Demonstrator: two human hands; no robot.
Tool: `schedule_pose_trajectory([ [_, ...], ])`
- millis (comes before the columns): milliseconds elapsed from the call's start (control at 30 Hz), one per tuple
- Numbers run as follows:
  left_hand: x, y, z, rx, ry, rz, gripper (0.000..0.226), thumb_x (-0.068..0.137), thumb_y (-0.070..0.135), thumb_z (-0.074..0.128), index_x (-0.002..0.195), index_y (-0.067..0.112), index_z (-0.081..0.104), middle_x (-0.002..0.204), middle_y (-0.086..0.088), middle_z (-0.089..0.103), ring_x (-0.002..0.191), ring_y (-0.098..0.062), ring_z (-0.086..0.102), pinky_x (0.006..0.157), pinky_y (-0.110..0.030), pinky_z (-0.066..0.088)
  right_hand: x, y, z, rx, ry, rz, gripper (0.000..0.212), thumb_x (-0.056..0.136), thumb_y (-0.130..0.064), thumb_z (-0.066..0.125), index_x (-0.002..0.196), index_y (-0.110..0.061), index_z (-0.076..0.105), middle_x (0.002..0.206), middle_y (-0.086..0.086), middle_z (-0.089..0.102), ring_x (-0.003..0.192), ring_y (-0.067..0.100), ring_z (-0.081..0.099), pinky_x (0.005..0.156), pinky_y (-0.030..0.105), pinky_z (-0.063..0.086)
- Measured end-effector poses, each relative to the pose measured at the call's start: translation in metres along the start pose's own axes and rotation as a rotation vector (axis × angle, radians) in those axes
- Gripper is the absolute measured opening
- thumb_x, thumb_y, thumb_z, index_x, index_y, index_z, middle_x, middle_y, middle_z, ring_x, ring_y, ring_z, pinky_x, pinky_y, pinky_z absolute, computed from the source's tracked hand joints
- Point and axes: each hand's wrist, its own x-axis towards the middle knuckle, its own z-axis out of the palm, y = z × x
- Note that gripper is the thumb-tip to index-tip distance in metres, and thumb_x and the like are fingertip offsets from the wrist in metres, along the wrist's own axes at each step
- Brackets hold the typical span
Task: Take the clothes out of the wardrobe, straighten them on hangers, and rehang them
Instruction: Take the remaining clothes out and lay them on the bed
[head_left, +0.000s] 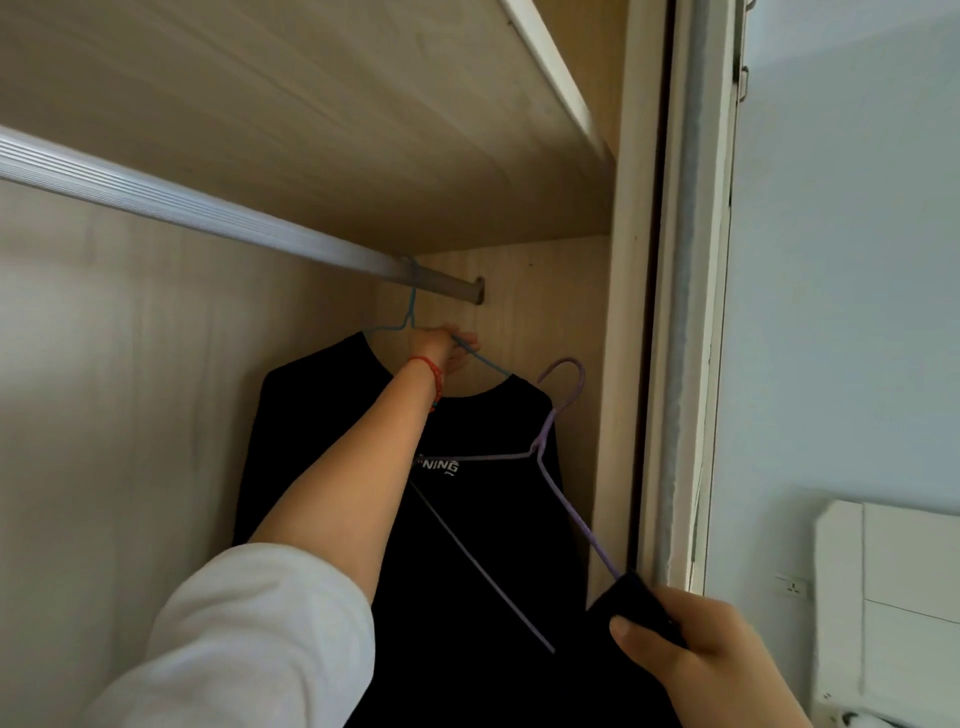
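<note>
**A bedroom wardrobe at home**

This is a home. A built-in wardrobe (311, 130) of pale wood-grain panels has a metal hanging rail (208, 210), with a black T-shirt (322, 415) on a blue wire hanger (410, 312). Beside it run a sliding-door frame (685, 312) and a pale painted wall (841, 260).

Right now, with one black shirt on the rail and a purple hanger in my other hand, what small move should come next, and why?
Probably lift the purple hanger so its hook goes over the rail. The left hand holds the blue hanger, which already hangs there with the black shirt. The right hand grips dark cloth at the purple hanger's lower end, and its hook is free below the rail.
</note>
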Motion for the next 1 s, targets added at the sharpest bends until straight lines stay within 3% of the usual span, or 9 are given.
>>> schedule_pose_trajectory([
  [67,0.001,0.004,-0.002,0.008,-0.007,0.022,0.030,0.097,0.008,0.021,0.076,0.017,0.041,0.040,0.005,0.062,0.037,-0.006,0.060,0.058,-0.022,0.042,0.000,0.002,-0.003,-0.009,0.003,-0.002,0.008,0.087,-0.018,0.061,0.088,-0.017,0.070,0.080,0.009,0.070,0.074,0.015,0.064,0.059,0.014,0.039],
  [200,-0.002,0.009,-0.003,0.013,-0.013,0.036,0.031,0.098,0.010,0.020,0.077,0.016,0.042,0.062,0.000,0.059,0.043,-0.007,0.062,0.052,-0.022,0.046,0.002,0.004,-0.004,0.009,-0.017,-0.020,0.009,0.086,-0.017,0.062,0.086,-0.012,0.070,0.072,0.007,0.065,0.066,0.013,0.060,0.051,0.008,0.037],
  [300,-0.010,0.019,-0.001,-0.012,-0.044,0.068,0.032,0.099,0.013,0.022,0.074,0.017,0.041,0.036,0.006,0.058,0.034,-0.003,0.058,0.047,-0.021,0.049,0.004,0.005,-0.002,0.024,-0.019,-0.028,0.011,0.086,-0.016,0.063,0.086,-0.007,0.070,0.069,0.012,0.063,0.067,0.017,0.060,0.058,0.017,0.038],
  [367,-0.019,0.030,0.000,-0.039,-0.059,0.104,0.031,0.100,0.016,0.026,0.074,0.016,0.042,0.033,0.008,0.056,0.033,-0.003,0.058,0.039,-0.016,0.048,0.004,0.004,0.000,0.041,-0.024,-0.032,0.011,0.086,-0.014,0.062,0.086,-0.005,0.069,0.076,0.022,0.065,0.075,0.027,0.062,0.066,0.026,0.039],
  [467,-0.039,0.033,-0.007,-0.069,-0.056,0.121,0.030,0.100,0.018,0.029,0.074,0.016,0.043,0.048,0.002,0.061,0.033,-0.004,0.058,0.036,-0.015,0.046,0.000,0.002,0.005,0.094,-0.046,-0.038,0.009,0.086,-0.010,0.062,0.083,-0.006,0.069,0.071,0.018,0.063,0.075,0.031,0.061,0.068,0.029,0.038],
  [600,-0.066,0.012,-0.029,-0.054,-0.061,0.151,0.029,0.100,0.019,0.030,0.077,0.015,0.045,0.043,0.005,0.063,0.039,-0.003,0.062,0.039,-0.014,0.048,-0.011,0.006,0.008,0.147,-0.073,-0.026,0.010,0.085,-0.009,0.062,0.081,-0.009,0.071,0.063,0.009,0.061,0.066,0.023,0.058,0.066,0.029,0.036],
  [700,-0.086,-0.006,-0.046,-0.033,-0.062,0.182,0.028,0.100,0.019,0.032,0.077,0.014,0.048,0.069,-0.003,0.064,0.045,-0.003,0.065,0.045,-0.015,0.051,-0.024,0.010,0.006,0.161,-0.118,-0.026,0.012,0.086,-0.011,0.062,0.080,-0.012,0.072,0.061,0.006,0.064,0.062,0.020,0.060,0.065,0.029,0.039],
  [900,-0.123,-0.026,-0.074,-0.007,-0.050,0.187,0.025,0.098,0.021,0.037,0.082,0.011,0.053,0.081,-0.005,0.067,0.061,-0.006,0.070,0.054,-0.019,0.055,-0.061,0.023,-0.015,0.155,-0.170,-0.050,0.017,0.085,-0.012,0.062,0.070,-0.012,0.070,0.053,0.000,0.061,0.048,0.006,0.056,0.048,0.011,0.040],
  [1000,-0.139,-0.037,-0.086,-0.029,-0.023,0.169,0.024,0.098,0.021,0.038,0.084,0.011,0.054,0.084,-0.005,0.068,0.064,-0.007,0.071,0.056,-0.020,0.056,-0.084,0.032,-0.029,0.085,-0.137,-0.090,0.018,0.083,-0.012,0.063,0.065,-0.008,0.065,0.051,0.000,0.055,0.047,0.008,0.052,0.045,0.012,0.038],
])
